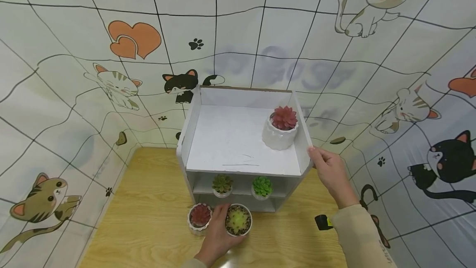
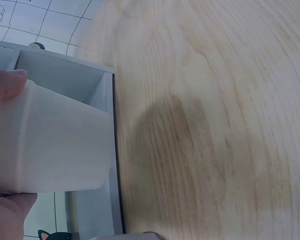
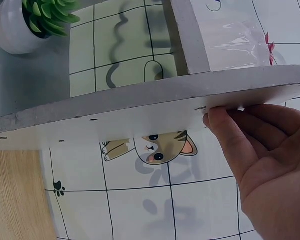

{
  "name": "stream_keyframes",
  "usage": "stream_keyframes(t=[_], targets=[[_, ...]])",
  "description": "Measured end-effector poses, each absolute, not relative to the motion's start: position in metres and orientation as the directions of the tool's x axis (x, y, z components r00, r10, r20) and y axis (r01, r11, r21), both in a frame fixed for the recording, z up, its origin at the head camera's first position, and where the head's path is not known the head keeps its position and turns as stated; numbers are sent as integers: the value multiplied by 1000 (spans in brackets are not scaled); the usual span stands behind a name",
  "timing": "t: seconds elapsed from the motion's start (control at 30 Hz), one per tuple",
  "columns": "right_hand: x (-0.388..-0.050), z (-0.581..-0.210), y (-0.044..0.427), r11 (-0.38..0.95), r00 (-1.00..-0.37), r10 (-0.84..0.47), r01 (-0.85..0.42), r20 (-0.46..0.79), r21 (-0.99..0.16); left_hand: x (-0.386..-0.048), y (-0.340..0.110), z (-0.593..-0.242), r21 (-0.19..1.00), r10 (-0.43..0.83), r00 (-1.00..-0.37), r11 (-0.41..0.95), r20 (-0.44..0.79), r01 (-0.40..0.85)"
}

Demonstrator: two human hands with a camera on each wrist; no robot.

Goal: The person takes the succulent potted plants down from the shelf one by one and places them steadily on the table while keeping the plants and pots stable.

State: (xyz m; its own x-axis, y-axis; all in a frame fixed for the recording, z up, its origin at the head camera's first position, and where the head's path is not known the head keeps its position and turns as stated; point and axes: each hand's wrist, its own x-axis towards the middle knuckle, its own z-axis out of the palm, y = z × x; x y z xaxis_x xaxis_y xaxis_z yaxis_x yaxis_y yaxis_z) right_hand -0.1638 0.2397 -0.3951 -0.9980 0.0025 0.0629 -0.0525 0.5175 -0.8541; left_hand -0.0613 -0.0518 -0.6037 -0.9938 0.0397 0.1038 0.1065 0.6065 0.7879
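My left hand (image 1: 219,235) grips a white pot (image 2: 60,140) with a yellow-green succulent (image 1: 238,220) in it, in front of the small white shelf (image 1: 230,135). In the left wrist view, thumb and fingers hold the pot near its rim. Just left of this hand, a red succulent (image 1: 200,215) in a white scalloped pot stands before the shelf. My right hand (image 1: 331,171) touches the outer face of the shelf's right side panel (image 3: 140,102) with its fingertips. On the shelf's top, at the right, sits another white pot (image 1: 279,135) with a red succulent.
Inside the shelf stand a dull green succulent (image 1: 222,184) and a bright green one (image 1: 262,187), both in white pots. A small black and yellow object (image 1: 323,222) lies on the wooden table (image 1: 152,202) at the right. Cat-print cloth (image 1: 238,32) hangs behind and at both sides.
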Motion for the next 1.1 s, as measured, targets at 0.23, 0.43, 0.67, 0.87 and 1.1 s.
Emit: stream_keyframes(t=[0.23, 0.43, 0.67, 0.87, 1.1], targets=[[-163, -395, 239, 526, -997, 3, -61, 73, -848, -60, -53, -612, 781, 23, -991, 612, 135, 121], [-162, -395, 239, 522, -997, -1, -62, 72, -851, -61, -53, -618, 790, 11, -994, 607, 105, 90], [-162, -395, 239, 527, -998, 2, -55, 66, -848, -62, -54, -627, 797, -3, -994, 598, 111, 87], [-163, -395, 239, 522, -996, -2, -74, 86, -850, -65, -54, -634, 793, -8, -992, 601, 127, 97], [-164, -396, 239, 524, -996, -2, -80, 93, -848, -66, -55, -642, 799, -13, -991, 593, 132, 99]])
